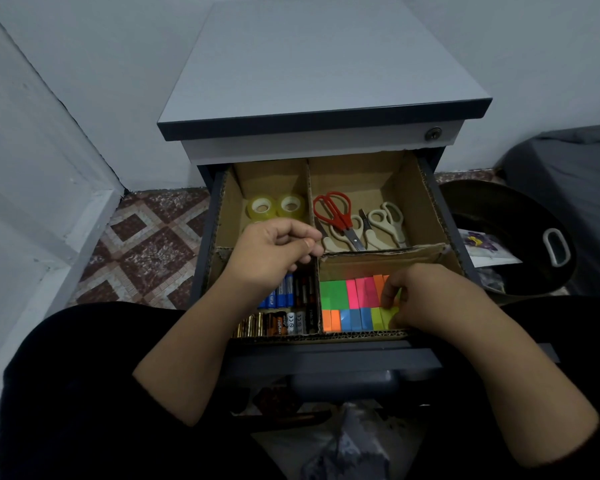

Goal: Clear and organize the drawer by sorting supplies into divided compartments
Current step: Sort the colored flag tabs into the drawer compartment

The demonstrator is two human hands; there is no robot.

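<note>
Now R hand (426,299) fingertips on yellow sticky notes (388,315), near-right compartment.

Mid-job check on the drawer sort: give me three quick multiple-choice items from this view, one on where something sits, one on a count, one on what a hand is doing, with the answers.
1. Which compartment of the brown cardboard divider holds the clear tape rolls?
A. far left
B. far right
C. near right

2. How many pairs of scissors lie in the far right compartment?
A. one
B. three
C. five

3. What is the right hand doing?
A. resting on the cabinet top
B. lifting a pair of scissors
C. pinching the neon sticky-note pads

Answers:
1 A: the rolls sit behind the left hand, left of the centre wall.
2 B: one red-handled pair and two cream-handled pairs show.
3 C: its fingertips close on the yellow-green pads at the right end of the near right compartment.
</note>
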